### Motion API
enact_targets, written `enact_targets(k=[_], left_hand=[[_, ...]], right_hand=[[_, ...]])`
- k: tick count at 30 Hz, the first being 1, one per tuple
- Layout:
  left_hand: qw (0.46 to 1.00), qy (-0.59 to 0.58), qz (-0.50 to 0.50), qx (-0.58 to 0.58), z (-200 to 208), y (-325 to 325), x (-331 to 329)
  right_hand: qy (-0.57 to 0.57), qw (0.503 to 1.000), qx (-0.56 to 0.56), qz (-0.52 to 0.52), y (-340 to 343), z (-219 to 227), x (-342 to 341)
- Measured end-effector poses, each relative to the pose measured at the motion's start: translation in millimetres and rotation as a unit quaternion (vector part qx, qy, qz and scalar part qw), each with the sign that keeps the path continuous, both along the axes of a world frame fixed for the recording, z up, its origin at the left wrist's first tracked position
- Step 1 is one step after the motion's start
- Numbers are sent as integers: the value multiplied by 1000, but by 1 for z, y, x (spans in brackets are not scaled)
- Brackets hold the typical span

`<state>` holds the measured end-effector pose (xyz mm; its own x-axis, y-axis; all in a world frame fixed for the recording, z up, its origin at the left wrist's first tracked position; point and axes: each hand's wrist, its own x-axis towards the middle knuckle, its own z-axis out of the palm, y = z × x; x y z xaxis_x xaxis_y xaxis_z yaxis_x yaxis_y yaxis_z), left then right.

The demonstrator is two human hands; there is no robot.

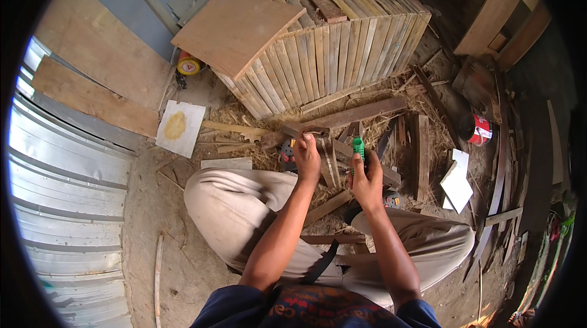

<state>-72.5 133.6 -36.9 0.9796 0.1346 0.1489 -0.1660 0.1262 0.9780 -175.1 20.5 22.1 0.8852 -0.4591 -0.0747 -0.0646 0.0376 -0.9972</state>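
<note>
My right hand (368, 185) is closed round a green plastic handle (359, 146) with a ribbed side, which stands up above the fingers. Its lower part is hidden in my grip. Just to the left, my left hand (307, 158) is closed with the thumb on top, beside a dark brown piece (317, 130). Whether that piece is in my fingers or lies behind them, I cannot tell. Under both hands, between my bent legs, lie several strips of brown wood (331, 204) at various angles.
Ahead stands a large stack of pale wooden slats (342, 52), with a plywood sheet (238, 28) on it. A red can (481, 129) and white pieces (457, 186) lie to the right. A stained white sheet (183, 121) leans left, near a corrugated metal wall (73, 212). Straw litters the ground.
</note>
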Motion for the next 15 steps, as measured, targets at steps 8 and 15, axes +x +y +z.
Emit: enact_targets(k=[8,15], left_hand=[[995,17,-2,-97,15,-6,-5],[992,-59,-103,-52,46,20,13]], right_hand=[[-23,994,-107,-23,8,7,23],[-43,994,-98,-2,12,-10,35]])
